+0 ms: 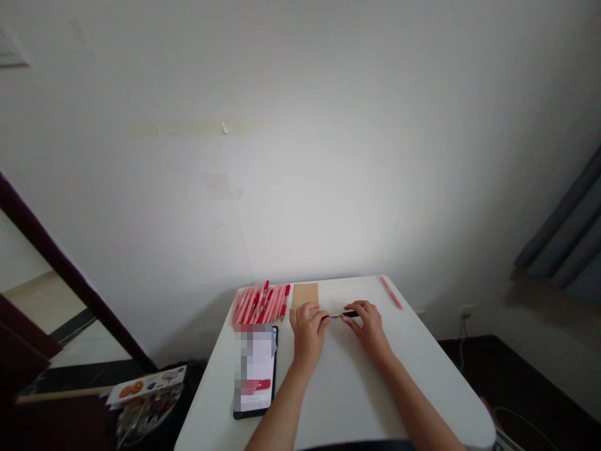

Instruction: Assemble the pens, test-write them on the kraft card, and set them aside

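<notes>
Near the middle of the white table point(347, 382), my left hand point(308, 322) pinches one end of a thin, dark pen-like piece. My right hand point(364, 319) grips a black pen part point(350, 314) at the other side, and a thin refill-like piece point(335, 316) shows between the two hands. Behind my left hand lies a brown paper or card point(305, 294), partly covered by the fingers.
A pile of pink and red pens point(260, 304) lies at the table's back left, with a phone point(256, 373) in front of it. One pink pen point(391, 292) rests near the right back edge. A filled bin point(154, 407) stands left of the table.
</notes>
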The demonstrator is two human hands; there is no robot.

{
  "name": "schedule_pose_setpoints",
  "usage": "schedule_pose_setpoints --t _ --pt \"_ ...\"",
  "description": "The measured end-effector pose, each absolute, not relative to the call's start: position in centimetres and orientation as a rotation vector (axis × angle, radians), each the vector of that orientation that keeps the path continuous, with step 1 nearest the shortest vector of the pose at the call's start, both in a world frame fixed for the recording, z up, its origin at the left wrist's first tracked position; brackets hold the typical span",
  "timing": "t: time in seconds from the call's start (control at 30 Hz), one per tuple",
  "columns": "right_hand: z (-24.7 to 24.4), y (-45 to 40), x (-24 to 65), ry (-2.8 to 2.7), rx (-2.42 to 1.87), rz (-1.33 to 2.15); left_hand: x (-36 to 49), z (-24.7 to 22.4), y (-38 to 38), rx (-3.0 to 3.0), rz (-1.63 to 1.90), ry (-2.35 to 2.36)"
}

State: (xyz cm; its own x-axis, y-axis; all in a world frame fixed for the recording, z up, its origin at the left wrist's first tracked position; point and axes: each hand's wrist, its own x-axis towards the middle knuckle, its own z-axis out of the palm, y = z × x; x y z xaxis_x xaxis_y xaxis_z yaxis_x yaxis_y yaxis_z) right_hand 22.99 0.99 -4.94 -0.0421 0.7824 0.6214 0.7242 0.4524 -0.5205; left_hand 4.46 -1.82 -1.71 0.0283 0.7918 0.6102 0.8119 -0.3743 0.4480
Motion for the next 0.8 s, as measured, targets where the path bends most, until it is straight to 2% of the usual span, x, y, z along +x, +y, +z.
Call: schedule_pose_setpoints --t 0.8 --pt "-4.8 1.03 23.11 -1.781 -1.281 0.065 4.53 -1.97 -1.74 -2.214 -1.316 -1.778"
